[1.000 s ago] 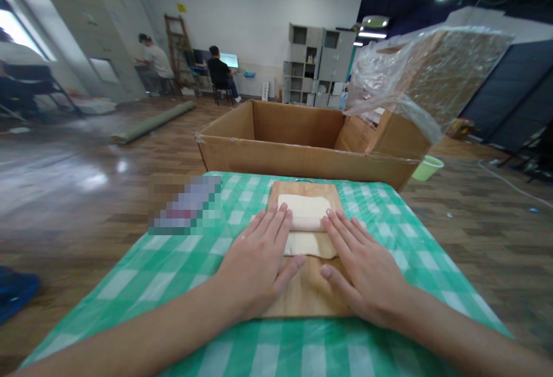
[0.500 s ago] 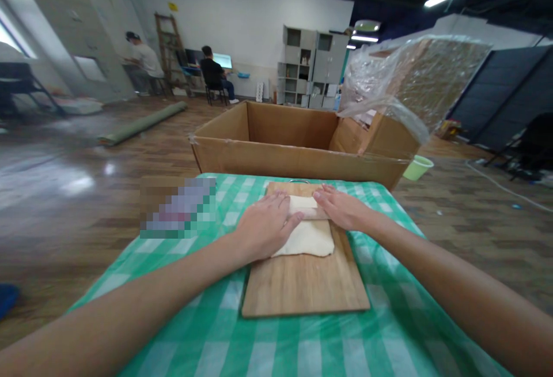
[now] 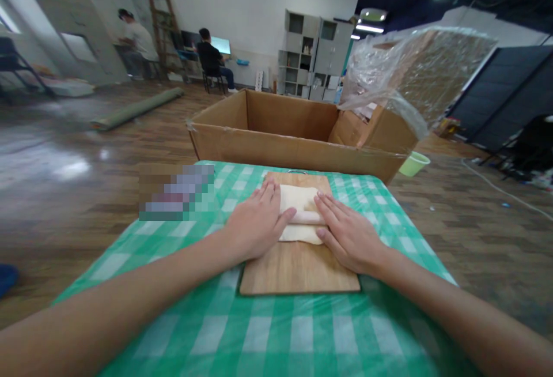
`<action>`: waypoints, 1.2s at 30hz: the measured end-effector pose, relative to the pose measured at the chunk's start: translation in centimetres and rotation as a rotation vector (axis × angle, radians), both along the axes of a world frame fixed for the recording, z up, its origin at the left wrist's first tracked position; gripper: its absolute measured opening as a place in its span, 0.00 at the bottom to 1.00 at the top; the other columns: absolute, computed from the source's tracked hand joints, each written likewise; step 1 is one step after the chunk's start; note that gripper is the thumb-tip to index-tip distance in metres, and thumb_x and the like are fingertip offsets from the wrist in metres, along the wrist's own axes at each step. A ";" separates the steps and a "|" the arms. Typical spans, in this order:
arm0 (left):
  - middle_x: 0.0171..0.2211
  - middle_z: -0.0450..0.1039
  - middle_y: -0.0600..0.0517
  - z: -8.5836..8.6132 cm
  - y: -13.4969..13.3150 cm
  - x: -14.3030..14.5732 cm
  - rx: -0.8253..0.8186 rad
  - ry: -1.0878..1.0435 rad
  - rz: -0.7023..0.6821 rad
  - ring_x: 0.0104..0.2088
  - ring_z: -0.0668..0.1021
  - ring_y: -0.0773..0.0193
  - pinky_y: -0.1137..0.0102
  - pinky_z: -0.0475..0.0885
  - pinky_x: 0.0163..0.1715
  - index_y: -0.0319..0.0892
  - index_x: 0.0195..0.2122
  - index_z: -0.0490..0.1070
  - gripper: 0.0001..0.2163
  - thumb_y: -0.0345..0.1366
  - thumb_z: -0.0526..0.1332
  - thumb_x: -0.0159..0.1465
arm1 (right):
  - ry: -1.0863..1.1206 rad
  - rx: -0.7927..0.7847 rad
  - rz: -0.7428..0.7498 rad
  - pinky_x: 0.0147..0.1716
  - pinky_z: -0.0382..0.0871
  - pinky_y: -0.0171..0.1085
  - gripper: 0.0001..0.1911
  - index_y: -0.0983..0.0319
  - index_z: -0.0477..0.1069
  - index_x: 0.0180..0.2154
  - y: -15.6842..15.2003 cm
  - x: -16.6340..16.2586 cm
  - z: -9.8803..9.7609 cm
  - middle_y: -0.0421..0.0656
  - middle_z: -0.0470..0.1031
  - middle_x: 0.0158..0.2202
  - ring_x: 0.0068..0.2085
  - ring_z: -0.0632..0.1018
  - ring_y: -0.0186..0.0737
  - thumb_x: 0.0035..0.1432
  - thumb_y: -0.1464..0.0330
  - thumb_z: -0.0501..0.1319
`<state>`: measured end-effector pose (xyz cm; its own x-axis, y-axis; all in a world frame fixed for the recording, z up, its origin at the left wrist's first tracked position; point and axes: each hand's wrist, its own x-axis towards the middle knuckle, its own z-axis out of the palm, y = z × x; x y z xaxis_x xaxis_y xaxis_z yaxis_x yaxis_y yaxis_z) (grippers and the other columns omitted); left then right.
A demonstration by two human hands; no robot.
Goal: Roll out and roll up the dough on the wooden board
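A pale sheet of dough (image 3: 298, 198) lies on a wooden cutting board (image 3: 298, 267) on the green-checked tablecloth (image 3: 242, 331). A light rolling pin (image 3: 306, 216) lies across the dough, only its middle showing between my hands. My left hand (image 3: 254, 224) rests flat on the pin's left end, fingers stretched forward. My right hand (image 3: 348, 233) lies flat on the right end, fingers extended. Both palms press down on the pin; neither is wrapped round it.
A big open cardboard box (image 3: 298, 135) stands right behind the table, with clear plastic film (image 3: 415, 77) over its right flap. A blurred patch (image 3: 177, 198) sits at the table's left. Two people (image 3: 211, 57) sit far back by the wall. A green bowl (image 3: 413, 164) is on the floor.
My hands and the pin went out to the far end of the dough, then came back toward me to its middle. The view tilted slightly.
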<state>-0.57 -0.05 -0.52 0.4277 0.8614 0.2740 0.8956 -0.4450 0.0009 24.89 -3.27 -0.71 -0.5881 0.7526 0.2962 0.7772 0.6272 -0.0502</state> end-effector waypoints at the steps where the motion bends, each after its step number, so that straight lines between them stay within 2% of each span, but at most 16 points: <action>1: 0.72 0.49 0.28 -0.1 -1.0 -0.2 0.011 0.000 -0.018 0.73 0.57 0.45 0.55 0.55 0.70 0.22 0.70 0.55 0.36 0.52 0.39 0.75 | 0.002 0.005 0.021 0.71 0.53 0.55 0.37 0.69 0.51 0.73 -0.5 0.1 0.0 0.54 0.50 0.74 0.74 0.53 0.53 0.74 0.53 0.46; 4: 0.72 0.51 0.30 0.2 -1.4 -0.3 -0.056 0.003 -0.028 0.72 0.58 0.47 0.55 0.56 0.69 0.24 0.69 0.56 0.36 0.52 0.38 0.76 | 0.020 -0.051 0.018 0.71 0.53 0.54 0.36 0.69 0.55 0.71 -0.1 0.3 0.3 0.54 0.53 0.73 0.73 0.54 0.52 0.75 0.52 0.44; 7: 0.72 0.52 0.33 0.6 1.3 0.4 -0.158 -0.015 0.064 0.70 0.63 0.46 0.53 0.66 0.64 0.31 0.69 0.59 0.34 0.53 0.35 0.76 | 0.043 -0.109 -0.062 0.70 0.54 0.55 0.35 0.66 0.61 0.69 2.9 -0.2 0.5 0.52 0.61 0.70 0.72 0.58 0.50 0.76 0.53 0.36; 10: 0.72 0.51 0.31 0.7 3.5 1.3 -0.149 -0.030 0.151 0.70 0.63 0.42 0.51 0.68 0.61 0.28 0.70 0.56 0.36 0.54 0.34 0.75 | 0.010 -0.058 -0.087 0.70 0.54 0.55 0.37 0.67 0.68 0.65 5.7 -0.8 0.5 0.52 0.64 0.69 0.73 0.58 0.50 0.76 0.54 0.34; 12: 0.72 0.50 0.29 0.6 3.2 1.5 -0.114 -0.026 0.144 0.71 0.61 0.43 0.52 0.67 0.63 0.25 0.70 0.54 0.37 0.54 0.35 0.75 | -0.012 -0.023 -0.096 0.70 0.54 0.54 0.38 0.69 0.68 0.64 5.8 -1.0 0.4 0.54 0.63 0.69 0.73 0.58 0.51 0.76 0.54 0.33; 14: 0.73 0.50 0.30 0.4 1.7 1.3 -0.069 -0.013 0.091 0.72 0.60 0.45 0.54 0.63 0.66 0.24 0.70 0.54 0.36 0.53 0.35 0.76 | -0.016 -0.011 -0.109 0.70 0.54 0.53 0.38 0.72 0.64 0.66 4.4 -1.0 0.2 0.56 0.61 0.70 0.72 0.58 0.52 0.76 0.54 0.34; 17: 0.72 0.51 0.31 0.0 -1.9 0.6 0.000 0.000 -0.005 0.72 0.59 0.46 0.54 0.57 0.69 0.25 0.70 0.55 0.36 0.53 0.38 0.76 | -0.011 -0.004 -0.104 0.70 0.55 0.55 0.38 0.75 0.55 0.71 0.5 -0.7 0.0 0.60 0.55 0.72 0.73 0.56 0.55 0.75 0.52 0.40; 20: 0.72 0.52 0.31 -0.1 -5.1 -0.3 0.031 -0.005 -0.090 0.73 0.55 0.45 0.53 0.52 0.72 0.25 0.70 0.54 0.36 0.54 0.42 0.74 | -0.016 0.013 -0.059 0.70 0.52 0.58 0.40 0.74 0.51 0.72 -3.3 -0.3 0.2 0.59 0.51 0.73 0.73 0.53 0.58 0.73 0.51 0.46; 23: 0.72 0.53 0.33 -0.1 -7.2 -1.0 0.010 0.001 -0.143 0.73 0.54 0.44 0.51 0.52 0.72 0.28 0.71 0.54 0.36 0.55 0.45 0.73 | -0.025 0.010 -0.034 0.71 0.52 0.59 0.41 0.72 0.48 0.73 -5.7 -0.3 0.4 0.58 0.50 0.74 0.74 0.52 0.60 0.71 0.50 0.50; 32: 0.72 0.52 0.33 0.2 -8.6 -1.3 0.025 0.023 -0.180 0.74 0.52 0.46 0.51 0.52 0.72 0.27 0.71 0.53 0.36 0.54 0.46 0.73 | -0.070 0.029 -0.029 0.70 0.53 0.61 0.44 0.73 0.46 0.73 -7.6 -0.4 0.1 0.59 0.46 0.74 0.74 0.50 0.61 0.70 0.50 0.52; 36: 0.72 0.53 0.34 0.1 -9.2 -1.7 0.034 0.020 -0.211 0.74 0.53 0.46 0.51 0.54 0.71 0.29 0.72 0.53 0.37 0.55 0.47 0.73 | -0.094 0.018 -0.033 0.69 0.56 0.61 0.44 0.72 0.45 0.74 -8.3 -0.4 0.2 0.59 0.46 0.74 0.73 0.52 0.62 0.70 0.50 0.52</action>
<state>-2.30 -9.28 -0.41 0.6036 0.7424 0.2908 0.7819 -0.6224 -0.0340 24.51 -11.55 -0.51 -0.5887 0.7671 0.2548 0.7984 0.6011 0.0351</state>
